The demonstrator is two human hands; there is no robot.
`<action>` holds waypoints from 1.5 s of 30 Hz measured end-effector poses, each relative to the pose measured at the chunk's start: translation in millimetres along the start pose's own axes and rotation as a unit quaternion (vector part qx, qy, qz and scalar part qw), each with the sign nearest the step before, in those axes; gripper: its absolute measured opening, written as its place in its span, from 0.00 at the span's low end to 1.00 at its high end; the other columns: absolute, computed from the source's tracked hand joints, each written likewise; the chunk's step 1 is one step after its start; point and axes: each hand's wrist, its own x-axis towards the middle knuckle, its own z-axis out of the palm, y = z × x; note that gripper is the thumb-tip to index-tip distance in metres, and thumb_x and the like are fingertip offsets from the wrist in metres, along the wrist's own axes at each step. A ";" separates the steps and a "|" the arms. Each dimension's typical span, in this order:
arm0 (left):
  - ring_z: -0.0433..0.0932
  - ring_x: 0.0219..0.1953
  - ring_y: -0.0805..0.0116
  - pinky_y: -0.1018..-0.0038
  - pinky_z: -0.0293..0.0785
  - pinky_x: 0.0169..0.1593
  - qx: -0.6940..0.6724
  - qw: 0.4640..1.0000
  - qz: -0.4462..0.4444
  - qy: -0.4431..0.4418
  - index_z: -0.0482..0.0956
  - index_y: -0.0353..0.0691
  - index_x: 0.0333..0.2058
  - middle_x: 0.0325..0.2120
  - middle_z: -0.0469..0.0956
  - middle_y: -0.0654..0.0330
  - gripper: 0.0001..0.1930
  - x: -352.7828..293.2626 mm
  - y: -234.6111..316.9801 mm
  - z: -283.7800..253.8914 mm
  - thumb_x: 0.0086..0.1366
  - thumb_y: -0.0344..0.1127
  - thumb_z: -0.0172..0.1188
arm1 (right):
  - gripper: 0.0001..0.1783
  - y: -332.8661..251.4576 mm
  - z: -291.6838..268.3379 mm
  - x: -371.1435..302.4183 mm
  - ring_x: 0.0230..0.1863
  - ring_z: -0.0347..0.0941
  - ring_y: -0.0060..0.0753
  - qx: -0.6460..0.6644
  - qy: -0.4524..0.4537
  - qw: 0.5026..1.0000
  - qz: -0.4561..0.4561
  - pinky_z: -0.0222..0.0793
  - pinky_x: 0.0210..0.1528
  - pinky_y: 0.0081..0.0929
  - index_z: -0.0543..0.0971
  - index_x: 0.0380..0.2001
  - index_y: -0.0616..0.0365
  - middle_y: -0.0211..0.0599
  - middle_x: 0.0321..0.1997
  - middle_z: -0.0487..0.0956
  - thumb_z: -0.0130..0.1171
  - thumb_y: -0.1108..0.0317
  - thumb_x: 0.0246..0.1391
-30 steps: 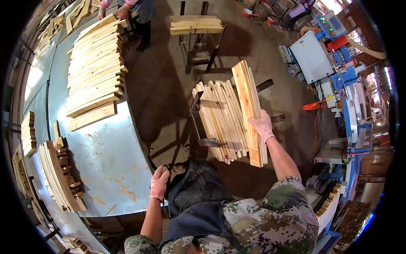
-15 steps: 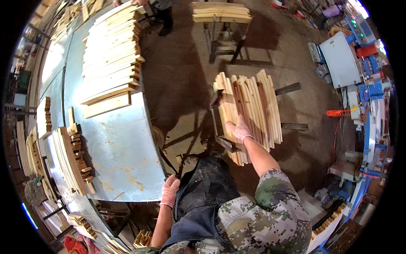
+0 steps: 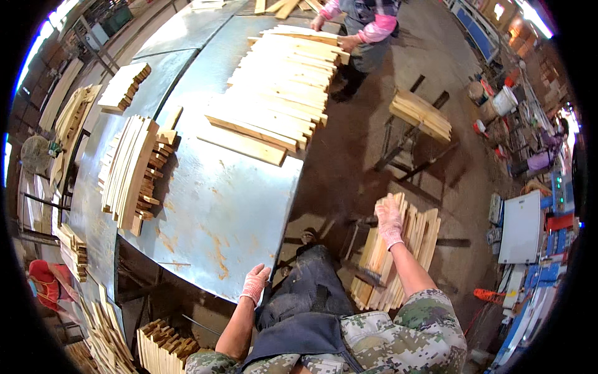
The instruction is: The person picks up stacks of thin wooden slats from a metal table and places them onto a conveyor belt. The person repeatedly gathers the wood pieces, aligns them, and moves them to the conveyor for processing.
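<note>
My right hand (image 3: 390, 219), in a pinkish knitted glove, is at the far end of a stack of pale wooden boards (image 3: 425, 235) on a metal stand to my right. Its fingers are closed over the end of one board, partly hiding it. My left hand (image 3: 254, 283), gloved alike, is beside the near corner of the metal-topped table (image 3: 249, 212). Its fingers are loosely apart, with nothing in them.
A long row of boards (image 3: 280, 81) covers the table's far part, where a person in pink sleeves (image 3: 377, 28) handles the boards. More boards are stacked (image 3: 134, 168) at the table's left. Another board stack (image 3: 422, 115) rests on a stand ahead. A person in red (image 3: 50, 283) is at lower left.
My view has swung to the right, so the table shows more centrally. My right hand has moved from the middle of the boards to their far end. My left hand remains near the table corner.
</note>
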 end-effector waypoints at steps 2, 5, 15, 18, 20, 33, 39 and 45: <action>0.80 0.47 0.63 0.61 0.79 0.51 -0.014 0.999 0.001 0.029 0.70 0.35 0.70 0.49 0.82 0.56 0.36 27.8 25.1 -2.1 0.68 0.45 0.67 | 0.38 -37.0 55.4 40.0 0.66 0.74 0.40 0.104 -0.061 0.993 0.008 0.72 0.67 0.30 0.58 0.77 0.66 0.58 0.70 0.72 0.61 0.68 0.70; 0.77 0.60 0.53 0.56 0.76 0.61 -0.014 1.000 0.011 0.024 0.64 0.37 0.73 0.62 0.75 0.51 0.39 78.7 86.7 5.3 0.69 0.45 0.67 | 0.46 -55.4 117.2 111.9 0.80 0.58 0.53 0.214 -0.129 0.966 0.064 0.57 0.78 0.36 0.54 0.78 0.68 0.66 0.78 0.60 0.66 0.65 0.67; 0.77 0.34 0.67 0.68 0.73 0.37 -0.397 0.912 0.076 -0.073 0.68 0.48 0.60 0.38 0.80 0.64 0.21 313.0 225.6 34.7 0.72 0.39 0.62 | 0.48 -187.1 260.3 395.0 0.85 0.45 0.49 0.165 -0.118 0.979 -0.006 0.45 0.81 0.35 0.45 0.80 0.64 0.64 0.83 0.49 0.60 0.63 0.68; 0.70 0.24 0.68 0.70 0.67 0.27 -0.433 0.900 0.013 0.055 0.72 0.51 0.53 0.28 0.73 0.67 0.14 319.8 311.4 89.4 0.72 0.41 0.61 | 0.46 -185.0 283.4 454.6 0.83 0.51 0.49 0.131 -0.072 0.989 0.007 0.50 0.80 0.34 0.48 0.80 0.64 0.62 0.82 0.55 0.58 0.61 0.69; 0.70 0.22 0.68 0.70 0.67 0.26 -0.452 0.876 -0.043 0.163 0.73 0.50 0.52 0.26 0.71 0.67 0.14 314.6 356.3 112.9 0.72 0.44 0.62 | 0.45 -196.6 290.9 473.7 0.80 0.57 0.48 0.083 -0.048 0.995 -0.001 0.53 0.77 0.33 0.53 0.79 0.63 0.56 0.80 0.61 0.60 0.59 0.67; 0.70 0.29 0.79 0.80 0.70 0.34 -0.259 0.921 0.181 0.227 0.76 0.37 0.50 0.30 0.73 0.68 0.16 306.8 349.5 88.9 0.73 0.42 0.64 | 0.40 -203.2 300.8 404.9 0.75 0.64 0.39 0.069 -0.091 0.993 -0.001 0.59 0.75 0.30 0.59 0.75 0.70 0.52 0.77 0.67 0.54 0.51 0.74; 0.72 0.32 0.75 0.75 0.71 0.38 -0.107 0.913 0.212 0.331 0.79 0.37 0.42 0.31 0.77 0.65 0.14 299.0 305.1 -48.4 0.75 0.44 0.62 | 0.23 -152.1 269.1 252.4 0.52 0.74 0.16 0.085 -0.233 0.968 0.037 0.71 0.57 0.17 0.76 0.64 0.66 0.31 0.54 0.82 0.54 0.63 0.74; 0.74 0.59 0.51 0.59 0.66 0.65 0.122 0.900 0.276 0.314 0.83 0.35 0.50 0.55 0.79 0.46 0.23 313.8 293.5 -133.7 0.77 0.52 0.54 | 0.22 -216.9 284.8 320.9 0.54 0.79 0.30 0.003 -0.174 0.976 -0.132 0.75 0.59 0.28 0.77 0.62 0.71 0.44 0.55 0.83 0.56 0.67 0.72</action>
